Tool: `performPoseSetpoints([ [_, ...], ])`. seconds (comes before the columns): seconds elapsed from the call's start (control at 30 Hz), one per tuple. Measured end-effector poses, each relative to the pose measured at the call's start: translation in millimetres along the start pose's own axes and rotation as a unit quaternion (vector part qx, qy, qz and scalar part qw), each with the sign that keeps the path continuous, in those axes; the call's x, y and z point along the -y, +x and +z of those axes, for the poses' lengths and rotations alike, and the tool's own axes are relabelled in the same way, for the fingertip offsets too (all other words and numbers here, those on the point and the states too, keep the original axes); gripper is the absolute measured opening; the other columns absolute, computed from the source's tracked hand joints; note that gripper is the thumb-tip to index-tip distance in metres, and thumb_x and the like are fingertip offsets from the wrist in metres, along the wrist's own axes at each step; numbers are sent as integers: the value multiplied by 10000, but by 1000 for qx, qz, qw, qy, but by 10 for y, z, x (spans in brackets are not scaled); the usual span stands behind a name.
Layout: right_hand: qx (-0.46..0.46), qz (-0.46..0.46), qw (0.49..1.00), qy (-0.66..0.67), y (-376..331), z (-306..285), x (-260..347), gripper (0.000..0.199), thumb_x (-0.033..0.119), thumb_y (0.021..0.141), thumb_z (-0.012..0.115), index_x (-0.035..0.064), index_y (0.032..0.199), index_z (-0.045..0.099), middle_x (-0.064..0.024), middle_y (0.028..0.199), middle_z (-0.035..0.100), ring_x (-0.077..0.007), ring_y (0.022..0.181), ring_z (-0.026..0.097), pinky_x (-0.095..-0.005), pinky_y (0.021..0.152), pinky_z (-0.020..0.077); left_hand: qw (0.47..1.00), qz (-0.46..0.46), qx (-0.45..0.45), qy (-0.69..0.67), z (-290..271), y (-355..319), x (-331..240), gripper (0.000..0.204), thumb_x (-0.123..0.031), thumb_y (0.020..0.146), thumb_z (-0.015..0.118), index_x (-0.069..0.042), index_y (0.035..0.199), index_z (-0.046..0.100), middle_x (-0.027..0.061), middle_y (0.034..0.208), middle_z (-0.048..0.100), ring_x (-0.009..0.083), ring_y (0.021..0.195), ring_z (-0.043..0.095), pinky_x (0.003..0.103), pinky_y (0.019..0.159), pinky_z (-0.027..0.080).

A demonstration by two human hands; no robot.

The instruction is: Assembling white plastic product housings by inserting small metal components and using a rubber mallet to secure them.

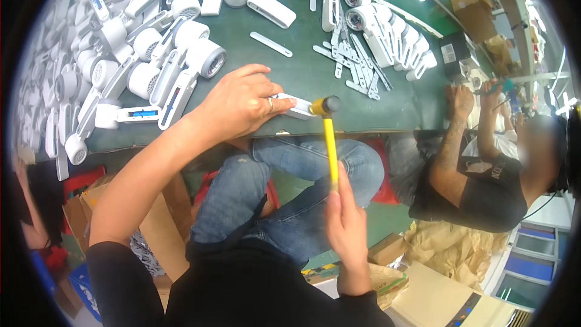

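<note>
My right hand (348,224) grips the yellow handle of a small mallet (330,145). The mallet's yellow-and-black head is at the end of a white handheld fan part (298,108); whether it touches cannot be told. My left hand (245,100), a ring on one finger, presses that part down near the front edge of the green table (242,57). Its other end is hidden under my fingers. Farther off lies a single white strip (271,44), and to its right is a loose pile of similar strips (357,66).
White handheld fans (151,54) are heaped across the table's left side. More fans (393,33) line up at the far right. A co-worker (478,175) sits at the right. Cardboard boxes (163,230) stand on the floor left of my legs, with brown paper (454,248) at the right.
</note>
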State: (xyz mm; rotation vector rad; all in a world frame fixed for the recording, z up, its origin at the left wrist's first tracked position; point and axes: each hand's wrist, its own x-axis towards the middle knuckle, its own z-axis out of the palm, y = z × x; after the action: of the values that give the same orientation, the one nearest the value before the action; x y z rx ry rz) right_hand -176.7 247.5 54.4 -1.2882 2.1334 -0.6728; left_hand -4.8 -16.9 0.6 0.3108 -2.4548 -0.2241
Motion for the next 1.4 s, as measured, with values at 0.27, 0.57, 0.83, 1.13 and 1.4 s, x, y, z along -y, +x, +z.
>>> performPoseSetpoints([
  [0.27,-44,-49,997,42,-93,-10,-32,535,153,1111,465,82,1634,374,-38,664,542,-95,582,539,-288,560,450,1000,-11,5,-21,7,-17,8,257,-138,840,798,-175,1093,822,36,972,754,228,875,703,439,1018,556],
  [0.57,-55,-70,996,0,-10,99,-65,551,179,1118,465,121,1653,350,-53,715,583,-134,598,545,-304,583,470,1000,-4,1,-30,-46,42,-8,274,-159,845,805,-163,1119,809,41,974,754,241,903,707,443,1038,543],
  [0.83,-32,37,964,260,-83,-98,-79,554,228,1132,447,66,1650,337,18,654,521,-50,535,472,-223,500,382,982,113,151,3,-211,459,-14,295,-115,807,716,-104,1091,797,47,1080,737,280,1271,590,426,1196,423],
  [1.13,-13,-25,978,207,-145,-15,-38,572,175,1116,473,46,1652,317,-6,724,589,-73,564,529,-238,549,452,989,-147,-35,-6,-157,-205,-339,400,-133,875,788,-131,1273,739,117,1335,683,343,1142,653,464,994,518],
  [1.4,-82,-72,984,141,-135,-27,197,562,79,1086,476,40,1633,353,-70,756,636,-138,634,617,-284,616,495,988,-130,-75,-41,102,-256,-300,352,-73,865,800,-79,1214,752,111,1049,760,314,889,707,415,833,571],
])
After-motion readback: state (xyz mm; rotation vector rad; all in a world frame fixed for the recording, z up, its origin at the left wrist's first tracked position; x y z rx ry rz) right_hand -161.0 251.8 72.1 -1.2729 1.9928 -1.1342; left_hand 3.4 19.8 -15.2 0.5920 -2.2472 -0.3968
